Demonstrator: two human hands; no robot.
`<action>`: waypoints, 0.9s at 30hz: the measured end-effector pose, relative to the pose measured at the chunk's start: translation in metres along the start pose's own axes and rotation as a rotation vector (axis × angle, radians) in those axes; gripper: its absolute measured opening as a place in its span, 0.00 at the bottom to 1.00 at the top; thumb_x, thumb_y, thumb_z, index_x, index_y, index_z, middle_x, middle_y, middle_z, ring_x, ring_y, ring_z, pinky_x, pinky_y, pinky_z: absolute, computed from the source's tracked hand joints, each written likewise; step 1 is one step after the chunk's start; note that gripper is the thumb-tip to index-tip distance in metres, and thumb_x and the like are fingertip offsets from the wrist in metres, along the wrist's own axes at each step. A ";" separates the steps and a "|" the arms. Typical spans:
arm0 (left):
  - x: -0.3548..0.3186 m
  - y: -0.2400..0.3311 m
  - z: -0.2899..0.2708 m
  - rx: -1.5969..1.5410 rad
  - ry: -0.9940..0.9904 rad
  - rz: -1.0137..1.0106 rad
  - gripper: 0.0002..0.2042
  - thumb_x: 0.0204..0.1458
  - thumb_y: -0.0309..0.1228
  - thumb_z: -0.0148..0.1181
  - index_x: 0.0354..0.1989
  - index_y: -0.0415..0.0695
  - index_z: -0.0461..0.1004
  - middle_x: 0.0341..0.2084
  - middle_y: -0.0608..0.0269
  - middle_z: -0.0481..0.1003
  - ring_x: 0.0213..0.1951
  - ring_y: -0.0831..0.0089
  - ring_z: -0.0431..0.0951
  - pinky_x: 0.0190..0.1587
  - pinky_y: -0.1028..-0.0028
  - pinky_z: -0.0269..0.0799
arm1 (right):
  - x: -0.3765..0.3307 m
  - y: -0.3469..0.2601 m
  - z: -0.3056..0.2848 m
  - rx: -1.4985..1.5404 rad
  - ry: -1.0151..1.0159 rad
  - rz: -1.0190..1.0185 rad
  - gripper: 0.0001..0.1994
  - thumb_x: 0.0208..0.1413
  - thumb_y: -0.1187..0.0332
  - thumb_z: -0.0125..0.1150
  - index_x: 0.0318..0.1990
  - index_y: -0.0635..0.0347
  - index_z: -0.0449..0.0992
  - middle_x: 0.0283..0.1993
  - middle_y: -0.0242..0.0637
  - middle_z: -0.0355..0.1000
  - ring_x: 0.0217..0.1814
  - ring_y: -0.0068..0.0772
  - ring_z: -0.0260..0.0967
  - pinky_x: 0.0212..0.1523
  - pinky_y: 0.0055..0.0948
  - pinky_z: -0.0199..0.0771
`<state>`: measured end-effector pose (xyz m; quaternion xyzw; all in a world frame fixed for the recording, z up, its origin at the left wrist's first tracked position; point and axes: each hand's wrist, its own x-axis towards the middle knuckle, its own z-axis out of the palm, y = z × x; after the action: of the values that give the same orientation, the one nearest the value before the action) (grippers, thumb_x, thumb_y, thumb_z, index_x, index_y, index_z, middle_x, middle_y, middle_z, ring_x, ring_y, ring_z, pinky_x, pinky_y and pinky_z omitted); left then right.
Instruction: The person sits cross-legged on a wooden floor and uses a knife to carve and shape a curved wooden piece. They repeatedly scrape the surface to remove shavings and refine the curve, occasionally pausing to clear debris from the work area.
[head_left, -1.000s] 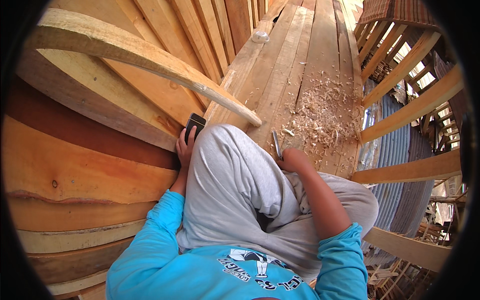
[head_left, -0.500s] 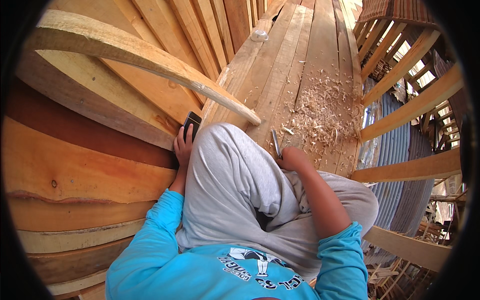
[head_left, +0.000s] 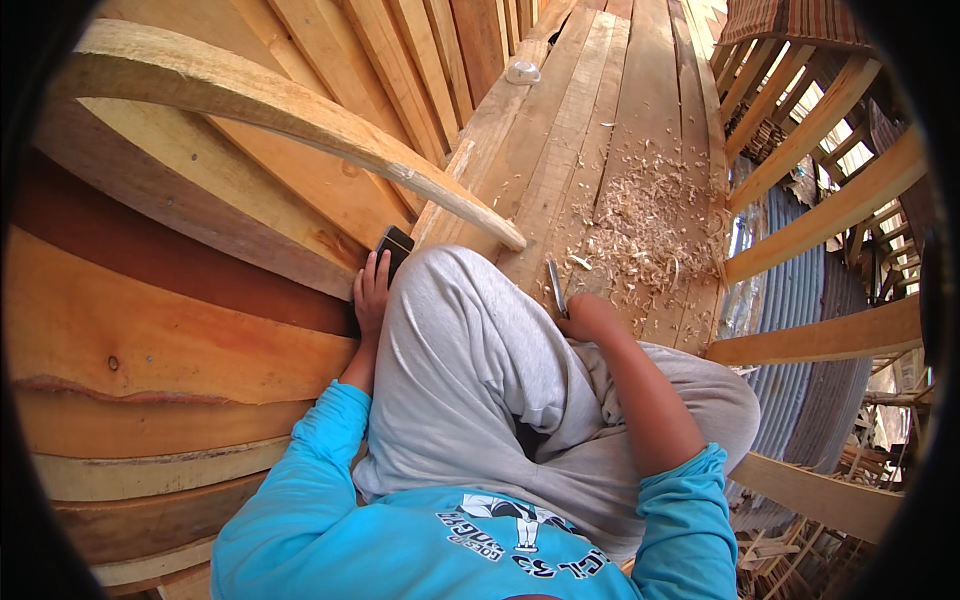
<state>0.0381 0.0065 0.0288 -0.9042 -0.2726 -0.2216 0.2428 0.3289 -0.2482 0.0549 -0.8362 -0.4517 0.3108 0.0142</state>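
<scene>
A dark smartphone [head_left: 399, 241] sits beside my raised knee, against the plank wall. My left hand [head_left: 372, 290] holds it, with the fingers laid over its near side; part of the phone is hidden behind the knee. Over on the right, my right hand [head_left: 592, 318] rests by my folded leg, closed around a knife whose narrow metal blade [head_left: 555, 284] points forward over the floor planks. The knife's handle is hidden in the fist. Just ahead of the blade lie curled wood shavings [head_left: 650, 235].
A long pale wooden pole [head_left: 300, 125] slants in from the left, its end just beyond my knee. Farther off on the plank floor [head_left: 560, 130] stands a small white cup-like object [head_left: 522, 73]. Wooden railing slats [head_left: 820, 330] line the right side, with corrugated metal sheets [head_left: 785, 400] beyond.
The fingers of my left hand have shifted slightly on the phone. The whole view has moved a little; my right hand still grips the knife in the same place.
</scene>
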 end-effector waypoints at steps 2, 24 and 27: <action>-0.001 0.000 -0.002 -0.016 -0.021 0.003 0.15 0.62 0.38 0.48 0.55 0.50 0.72 0.64 0.62 0.65 0.66 0.60 0.65 0.61 0.59 0.66 | 0.000 0.001 0.000 0.000 -0.005 -0.002 0.20 0.50 0.52 0.64 0.36 0.64 0.81 0.40 0.54 0.78 0.45 0.56 0.76 0.47 0.46 0.77; 0.181 -0.014 -0.190 -1.626 0.404 -0.203 0.33 0.55 0.27 0.60 0.68 0.39 0.53 0.61 0.52 0.64 0.68 0.57 0.60 0.68 0.57 0.55 | 0.008 0.016 0.009 0.161 0.198 0.030 0.17 0.52 0.60 0.57 0.36 0.70 0.79 0.39 0.60 0.77 0.44 0.59 0.76 0.47 0.50 0.76; 0.213 -0.013 -0.200 -1.763 0.494 -0.269 0.30 0.57 0.28 0.59 0.67 0.40 0.55 0.60 0.50 0.65 0.66 0.53 0.62 0.68 0.53 0.57 | 0.004 0.014 0.003 0.175 0.214 0.038 0.17 0.52 0.61 0.57 0.36 0.69 0.79 0.38 0.59 0.77 0.44 0.59 0.76 0.47 0.50 0.76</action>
<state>0.1371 -0.0134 0.3036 -0.6498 -0.0484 -0.5618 -0.5097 0.3393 -0.2538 0.0458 -0.8686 -0.4027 0.2581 0.1294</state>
